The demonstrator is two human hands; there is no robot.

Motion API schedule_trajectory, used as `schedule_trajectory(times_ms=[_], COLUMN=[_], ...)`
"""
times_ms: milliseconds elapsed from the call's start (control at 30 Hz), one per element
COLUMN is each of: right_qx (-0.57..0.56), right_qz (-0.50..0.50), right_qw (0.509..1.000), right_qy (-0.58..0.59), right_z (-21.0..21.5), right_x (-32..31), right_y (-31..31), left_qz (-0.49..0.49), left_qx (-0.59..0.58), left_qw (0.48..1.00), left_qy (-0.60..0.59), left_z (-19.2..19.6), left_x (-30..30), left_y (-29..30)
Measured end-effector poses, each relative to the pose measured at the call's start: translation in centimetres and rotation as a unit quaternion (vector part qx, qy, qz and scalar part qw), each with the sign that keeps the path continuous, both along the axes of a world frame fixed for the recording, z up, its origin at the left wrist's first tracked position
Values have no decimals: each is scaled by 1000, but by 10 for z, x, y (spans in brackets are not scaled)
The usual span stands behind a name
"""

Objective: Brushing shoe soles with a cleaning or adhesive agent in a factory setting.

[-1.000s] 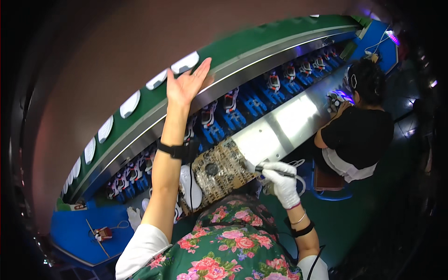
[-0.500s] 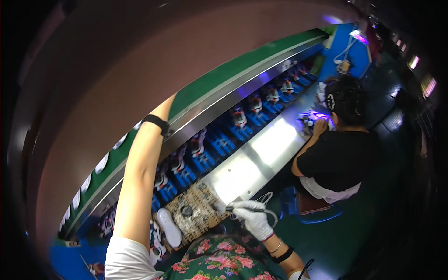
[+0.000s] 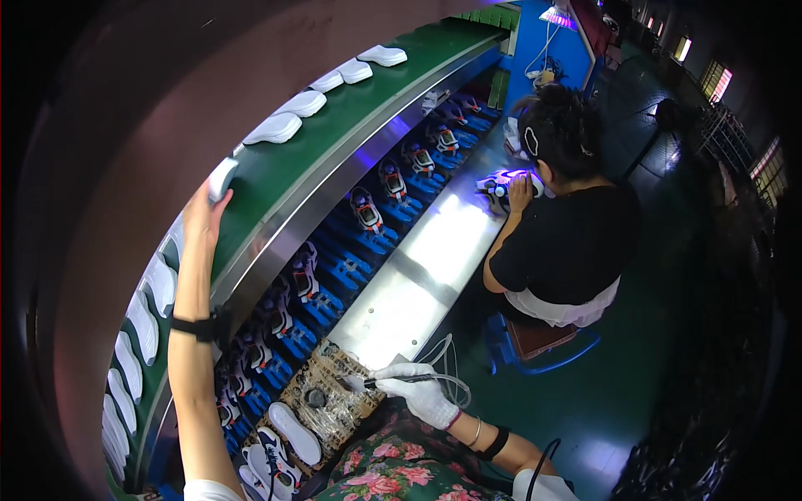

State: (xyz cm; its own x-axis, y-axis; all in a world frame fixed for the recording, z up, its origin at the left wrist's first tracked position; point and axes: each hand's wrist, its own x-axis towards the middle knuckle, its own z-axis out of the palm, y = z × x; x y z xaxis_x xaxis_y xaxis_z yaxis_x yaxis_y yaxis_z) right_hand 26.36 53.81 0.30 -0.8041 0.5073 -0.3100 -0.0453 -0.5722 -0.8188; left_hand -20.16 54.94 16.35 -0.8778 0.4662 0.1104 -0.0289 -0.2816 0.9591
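Note:
At the upper shelf's green belt [image 3: 351, 113], my left hand [image 3: 203, 215] is closed around a white shoe sole [image 3: 222, 178]. My gloved right hand [image 3: 424, 399] grips a brush [image 3: 393, 382] by its dark, slim handle. Its flat pale tip [image 3: 354, 383] is over the edge of a stained, glue-crusted work board [image 3: 342, 409]. On the board's near left side lies another white sole [image 3: 294, 434]. Beside that sole rests a dark blue and white shoe upper [image 3: 276, 461] with laces. A small round black piece [image 3: 316, 398] sits on the board.
More white soles [image 3: 276, 129] line the belt on both sides of my left hand. Below, shoe uppers [image 3: 366, 210] stand in a row on blue holders [image 3: 347, 265]. To the right, a seated co-worker [image 3: 568, 242] handles a shoe [image 3: 501, 184] at the metal bench [image 3: 393, 305]. A pale cable [image 3: 455, 384] loops near my right hand.
My left hand, hidden behind the upper shelf before, now shows with a sole in it. The view has shifted, revealing more of the belt. The right hand still holds the brush.

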Motion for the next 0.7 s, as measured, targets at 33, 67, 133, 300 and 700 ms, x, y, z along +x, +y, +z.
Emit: schedule_trajectory(times_ms=[33,67,133,300,700], right_qx=[4,-10,-12,-3,164], right_qz=[3,1,-7,-20,28], right_qw=[1000,1000,1000,1000,981], right_qy=[-1,-12,-14,-4,98], right_z=[-1,-4,-10,-6,95], right_x=[-2,-3,-4,-11,-57], right_y=[-7,-13,-24,-44,-66], left_qz=[29,21,-12,-141,-182], left_qx=[62,114,147,112,76], left_qw=[995,988,983,975,869], left_qy=[-67,-101,-109,-128,-455], left_z=[-1,-2,-5,-47,-149], left_x=[-5,6,43,111,297], left_y=[-22,-38,-78,-203,-294])
